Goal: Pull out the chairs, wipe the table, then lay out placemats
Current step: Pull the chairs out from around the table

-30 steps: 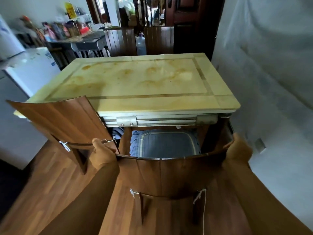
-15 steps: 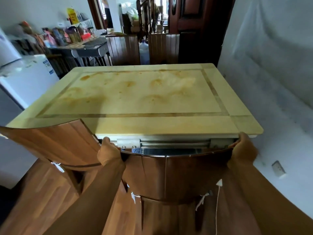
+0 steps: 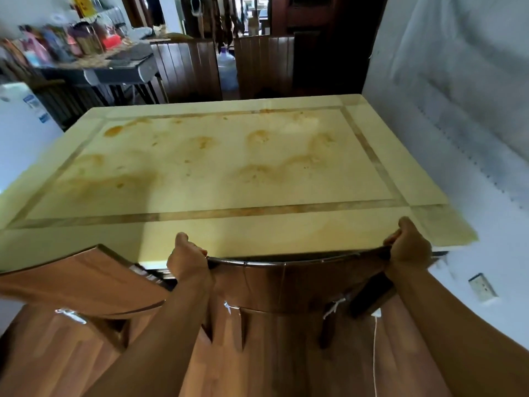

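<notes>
Though the task says pull chairs out, the chair (image 3: 297,282) has gone the other way vs a sec ago: its seat showed clear of the surface (image 3: 217,173) then, now the backrest top sits right at the near edge, seat hidden under it. Left hand (image 3: 187,260) and right hand (image 3: 409,247) both grip the backrest's top rail at its left and right ends, fingers curled round it, thumbs up. A 2nd chair (image 3: 77,282) stands near left, angled off the surface. Two more chairs (image 3: 189,70) at the far side. Surface is stained, not yet wiped; no cloth or placemats in view. Probably he's repositioning; pull-out step isn't done.
</notes>
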A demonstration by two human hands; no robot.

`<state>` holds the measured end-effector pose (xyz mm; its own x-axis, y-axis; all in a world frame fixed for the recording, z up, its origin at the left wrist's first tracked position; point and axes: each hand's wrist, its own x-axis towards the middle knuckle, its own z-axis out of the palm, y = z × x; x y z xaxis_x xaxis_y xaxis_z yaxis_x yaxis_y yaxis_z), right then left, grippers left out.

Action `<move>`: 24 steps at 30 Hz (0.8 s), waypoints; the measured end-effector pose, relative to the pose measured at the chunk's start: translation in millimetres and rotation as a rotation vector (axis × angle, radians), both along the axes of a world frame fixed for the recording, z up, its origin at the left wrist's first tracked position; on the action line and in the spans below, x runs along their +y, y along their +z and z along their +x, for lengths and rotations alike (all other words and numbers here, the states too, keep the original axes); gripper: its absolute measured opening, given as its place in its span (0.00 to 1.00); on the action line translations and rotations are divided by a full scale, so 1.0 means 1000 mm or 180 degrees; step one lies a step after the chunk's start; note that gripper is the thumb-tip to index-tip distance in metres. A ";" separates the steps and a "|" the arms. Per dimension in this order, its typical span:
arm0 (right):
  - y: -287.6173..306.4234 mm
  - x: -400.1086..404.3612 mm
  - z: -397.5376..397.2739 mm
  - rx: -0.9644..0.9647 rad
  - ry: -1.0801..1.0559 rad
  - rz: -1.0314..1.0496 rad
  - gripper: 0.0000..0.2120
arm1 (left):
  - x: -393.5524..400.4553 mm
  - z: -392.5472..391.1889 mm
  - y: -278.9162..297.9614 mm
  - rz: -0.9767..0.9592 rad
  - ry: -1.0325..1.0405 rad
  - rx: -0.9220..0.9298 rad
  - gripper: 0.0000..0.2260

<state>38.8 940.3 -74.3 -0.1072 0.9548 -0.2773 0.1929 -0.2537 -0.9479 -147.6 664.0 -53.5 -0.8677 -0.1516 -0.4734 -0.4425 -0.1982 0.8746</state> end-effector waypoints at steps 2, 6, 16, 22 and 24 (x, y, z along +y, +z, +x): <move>0.003 0.006 -0.010 0.0053 0.0010 0.0073 0.17 | 0.009 -0.010 -0.003 -0.0081 -0.0043 0.0012 0.14; -0.002 0.022 -0.021 0.0183 0.0008 0.0036 0.30 | 0.022 -0.021 -0.007 -0.0249 -0.0053 0.0054 0.15; -0.005 0.024 -0.017 -0.0065 0.0293 0.0465 0.27 | 0.026 -0.017 -0.009 -0.1158 0.0046 0.0215 0.20; 0.011 0.013 -0.009 -0.0076 0.0371 0.0379 0.17 | 0.031 0.010 0.003 -0.2075 -0.0293 0.0871 0.17; 0.017 0.009 -0.007 -0.0222 0.0521 0.0390 0.12 | 0.044 0.026 0.012 -0.2652 -0.0475 0.1154 0.20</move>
